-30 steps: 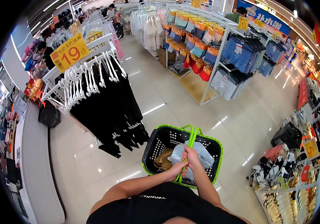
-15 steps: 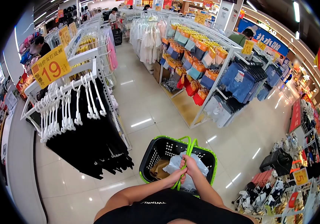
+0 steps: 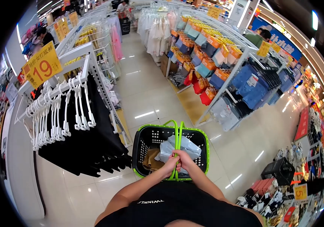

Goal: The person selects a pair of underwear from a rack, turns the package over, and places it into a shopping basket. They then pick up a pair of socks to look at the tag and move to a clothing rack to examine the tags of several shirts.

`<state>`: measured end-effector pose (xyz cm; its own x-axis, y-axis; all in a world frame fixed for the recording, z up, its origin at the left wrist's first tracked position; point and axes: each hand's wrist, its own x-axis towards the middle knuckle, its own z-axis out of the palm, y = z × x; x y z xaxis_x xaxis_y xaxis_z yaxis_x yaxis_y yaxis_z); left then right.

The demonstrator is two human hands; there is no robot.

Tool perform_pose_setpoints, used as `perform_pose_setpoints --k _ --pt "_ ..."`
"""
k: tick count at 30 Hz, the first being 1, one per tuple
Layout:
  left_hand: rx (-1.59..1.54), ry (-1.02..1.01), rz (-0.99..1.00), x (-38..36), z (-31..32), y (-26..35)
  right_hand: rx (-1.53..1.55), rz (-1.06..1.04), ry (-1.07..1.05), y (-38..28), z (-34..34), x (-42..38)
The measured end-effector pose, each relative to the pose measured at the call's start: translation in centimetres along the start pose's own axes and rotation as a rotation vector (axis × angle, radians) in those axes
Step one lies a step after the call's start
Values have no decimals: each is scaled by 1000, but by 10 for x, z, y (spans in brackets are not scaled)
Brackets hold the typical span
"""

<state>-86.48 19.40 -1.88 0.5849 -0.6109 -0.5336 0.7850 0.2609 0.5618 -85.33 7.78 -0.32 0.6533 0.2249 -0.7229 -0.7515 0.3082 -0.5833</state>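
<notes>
A black basket with a green rim (image 3: pixel 144 129) hangs in front of my body, its two green handles (image 3: pixel 178 137) raised and brought together. My left hand (image 3: pixel 172 165) is wrapped round the handles from the left. Beside it, touching, my right hand (image 3: pixel 184 159) is closed round the same handles. Inside the basket lie a pale grey plastic bag (image 3: pixel 188 146) and a brown item (image 3: pixel 151 159), which I cannot make out further.
A rack of black garments (image 3: pixel 82 149) on white hangers stands close on the left. Ahead right is a rack of packaged clothes (image 3: pixel 211 51). Between them runs a tiled aisle (image 3: pixel 141 90). A black crate (image 3: pixel 278 170) and a person (image 3: pixel 260 37) are at the right.
The basket and both hands have shifted left and slightly up in view. The black-garment rack has moved left and nearer, the right racks have shifted right. My grip stays the same.
</notes>
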Motion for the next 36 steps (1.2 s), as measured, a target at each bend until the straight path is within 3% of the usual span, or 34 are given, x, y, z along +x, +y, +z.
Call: perform_pose_setpoints --k 11,14,16,23,29,36 --pt "-100 237 144 68 -13 35 -170 125 -97 -74 -5 72" --pt "-204 196 156 103 -20 44 -170 144 -169 -93 -22 103" --pt "-208 259 179 114 -3 64 -241 244 -219 -118 -31 121" --pt "-254 359 235 196 28 96 -327 250 -221 -190 -75 152" --pt "-233 436 319 248 55 118 -333 317 -356 -237 -117 190" --pt "-241 498 349 280 73 150 -311 302 -380 -282 -127 205"
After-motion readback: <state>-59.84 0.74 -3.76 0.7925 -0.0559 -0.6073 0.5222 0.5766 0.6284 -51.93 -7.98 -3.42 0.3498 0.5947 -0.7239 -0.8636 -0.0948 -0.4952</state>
